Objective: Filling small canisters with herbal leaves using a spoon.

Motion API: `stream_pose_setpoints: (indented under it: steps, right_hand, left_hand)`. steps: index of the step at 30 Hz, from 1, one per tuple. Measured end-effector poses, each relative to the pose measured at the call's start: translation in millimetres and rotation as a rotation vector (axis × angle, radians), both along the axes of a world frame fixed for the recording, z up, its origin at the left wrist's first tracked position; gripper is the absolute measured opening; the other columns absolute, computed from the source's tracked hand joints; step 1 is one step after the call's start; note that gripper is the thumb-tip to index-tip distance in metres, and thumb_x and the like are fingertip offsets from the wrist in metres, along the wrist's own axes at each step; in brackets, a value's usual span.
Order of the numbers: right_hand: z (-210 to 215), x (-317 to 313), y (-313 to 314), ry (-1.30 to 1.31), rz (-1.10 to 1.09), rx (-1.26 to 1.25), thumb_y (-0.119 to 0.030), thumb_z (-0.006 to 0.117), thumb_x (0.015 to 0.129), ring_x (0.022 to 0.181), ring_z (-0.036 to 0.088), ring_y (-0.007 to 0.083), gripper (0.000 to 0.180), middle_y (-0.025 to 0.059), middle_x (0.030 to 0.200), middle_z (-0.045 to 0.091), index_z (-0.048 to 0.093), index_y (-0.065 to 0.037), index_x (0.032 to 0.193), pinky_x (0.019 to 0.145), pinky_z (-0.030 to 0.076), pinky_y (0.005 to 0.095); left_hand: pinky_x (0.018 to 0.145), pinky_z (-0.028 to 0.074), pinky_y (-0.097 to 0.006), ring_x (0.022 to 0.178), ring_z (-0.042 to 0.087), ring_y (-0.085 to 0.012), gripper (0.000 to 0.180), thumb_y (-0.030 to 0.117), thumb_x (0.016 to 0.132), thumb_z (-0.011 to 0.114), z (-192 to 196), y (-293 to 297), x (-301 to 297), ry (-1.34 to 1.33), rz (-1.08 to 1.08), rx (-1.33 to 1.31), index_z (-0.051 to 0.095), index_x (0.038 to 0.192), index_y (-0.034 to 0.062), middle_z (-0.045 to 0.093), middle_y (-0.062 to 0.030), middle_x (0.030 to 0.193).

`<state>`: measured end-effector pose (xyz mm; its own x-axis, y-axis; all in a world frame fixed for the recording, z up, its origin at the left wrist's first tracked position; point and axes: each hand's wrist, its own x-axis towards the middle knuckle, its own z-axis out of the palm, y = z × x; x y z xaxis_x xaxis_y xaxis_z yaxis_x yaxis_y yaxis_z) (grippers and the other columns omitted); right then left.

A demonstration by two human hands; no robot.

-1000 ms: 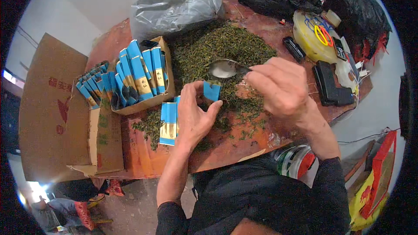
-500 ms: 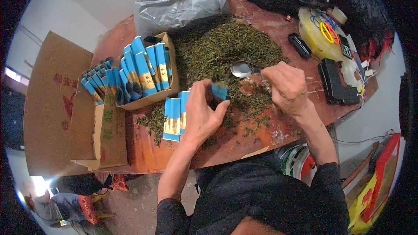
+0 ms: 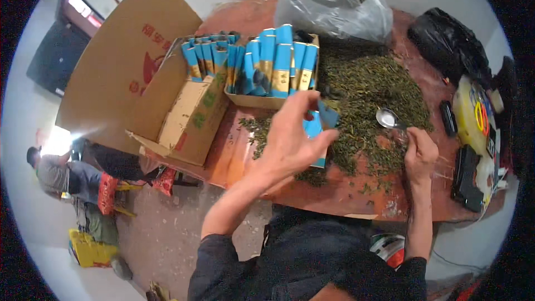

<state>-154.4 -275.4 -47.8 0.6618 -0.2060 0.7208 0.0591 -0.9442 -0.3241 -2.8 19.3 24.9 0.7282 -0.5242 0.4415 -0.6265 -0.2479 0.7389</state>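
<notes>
Spoon (image 3: 386, 117): handle pinched in right hand (image 3: 421, 156), bowl shining over leaves (image 3: 373, 83); well apart from the pouch, where a second ago it hovered close by.
Pouch (image 3: 329, 115): blue, grasped between thumb and fingers of left hand (image 3: 292, 139), near the heap's left edge.
View: swung leftward since then; box and carton sit farther right in it.
In the way: left hand hides part of the packets (image 3: 312, 127) lying on table (image 3: 228, 161).
Around: box (image 3: 253, 101) crammed with more packets just beyond left hand; carton (image 3: 125, 67) left of that; clear bag (image 3: 337, 11) behind the leaves; black bag (image 3: 446, 44) to its right.
</notes>
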Motion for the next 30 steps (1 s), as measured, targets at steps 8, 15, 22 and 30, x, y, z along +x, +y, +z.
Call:
stream_pose_setpoints:
  steps: [8, 15, 22, 30]
  right_hand:
    - [-17.5, 1.4, -10.0, -0.011, -0.041, 0.045, 0.005, 0.065, 0.092, 0.075, 0.069, 0.0244, 0.009, 0.0155, 0.086, 0.070, 0.069, 0.002, 0.100, 0.069, 0.053, 0.0321]
    - [-32.7, -2.0, -18.3, 0.022, -0.086, 0.113, 0.004, 0.064, 0.094, 0.071, 0.065, 0.0181, 0.009, 0.0114, 0.084, 0.069, 0.069, 0.002, 0.102, 0.066, 0.051, 0.0293]
    - [-38.7, -3.2, -21.2, 0.040, -0.093, 0.141, 0.004, 0.063, 0.095, 0.065, 0.062, 0.0141, 0.009, 0.0087, 0.081, 0.067, 0.069, 0.002, 0.101, 0.061, 0.049, 0.0285]
    - [-29.5, -3.9, -14.4, 0.069, -0.085, 0.131, 0.007, 0.060, 0.095, 0.065, 0.062, 0.0156, 0.012, 0.0091, 0.082, 0.067, 0.069, 0.001, 0.101, 0.061, 0.049, 0.0288]
  left_hand:
    - [0.079, 0.054, -0.032, 0.089, 0.065, -0.0159, 0.043, 0.017, 0.078, 0.080, 66.8, 106.4, 55.1, 0.019, 0.311, 0.023, 0.058, 0.112, 0.0010, 0.069, -0.0089, 0.097]
    - [0.078, 0.054, -0.030, 0.086, 0.066, -0.0143, 0.046, 0.018, 0.079, 0.080, 76.4, 163.1, 128.9, -0.025, 0.463, 0.068, 0.062, 0.116, -0.0020, 0.071, -0.0094, 0.099]
    - [0.083, 0.055, -0.036, 0.093, 0.071, -0.0231, 0.048, 0.017, 0.076, 0.080, 40.1, 221.9, 219.9, 0.146, 0.726, 0.326, 0.064, 0.116, -0.0036, 0.074, -0.0156, 0.102]
    - [0.080, 0.056, -0.039, 0.093, 0.071, -0.0229, 0.048, 0.023, 0.076, 0.086, 10.7, 237.1, 278.7, 0.161, 0.811, 0.614, 0.067, 0.114, 0.0021, 0.074, -0.0145, 0.103]
